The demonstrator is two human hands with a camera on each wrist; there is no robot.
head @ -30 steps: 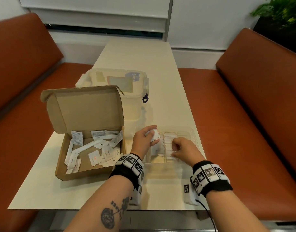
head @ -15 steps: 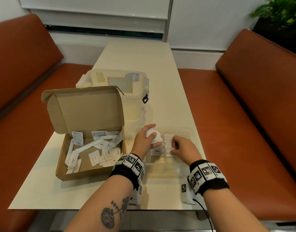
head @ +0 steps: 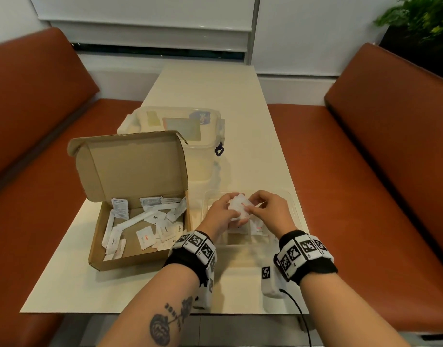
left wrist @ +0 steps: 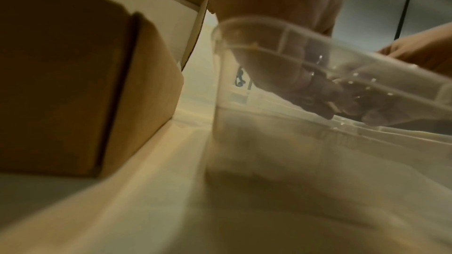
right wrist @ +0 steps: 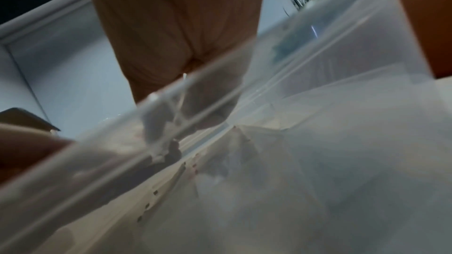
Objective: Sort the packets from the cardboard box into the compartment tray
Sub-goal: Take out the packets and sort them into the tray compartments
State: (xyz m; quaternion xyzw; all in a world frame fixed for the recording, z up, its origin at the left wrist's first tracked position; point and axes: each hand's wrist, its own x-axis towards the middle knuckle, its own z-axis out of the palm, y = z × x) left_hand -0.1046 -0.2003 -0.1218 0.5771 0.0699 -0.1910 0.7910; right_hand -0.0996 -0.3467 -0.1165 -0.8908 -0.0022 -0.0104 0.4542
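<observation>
An open cardboard box [head: 120,256] at the left holds several white packets [head: 145,237]. To its right lies the clear compartment tray [head: 294,209], with packets [head: 259,225] lying in it. Over the tray my left hand [head: 221,214] grips a bunch of white packets [head: 239,207]. My right hand [head: 268,209] pinches a packet at the right side of that bunch. In the left wrist view the box wall [left wrist: 73,84] and the tray rim [left wrist: 318,38] show, with my curled fingers [left wrist: 342,103] behind the plastic. The right wrist view is blurred by the tray wall [right wrist: 318,142].
A lidded clear plastic tub [head: 180,128] stands behind the box. The box lid [head: 132,164] stands upright. The narrow cream table [head: 205,83] runs away between two orange benches [head: 378,171]. A plant [head: 420,18] is at the far right.
My right hand has moved left from the tray's packets up to the bunch in my left hand and now pinches a packet there. My left hand has stayed over the tray.
</observation>
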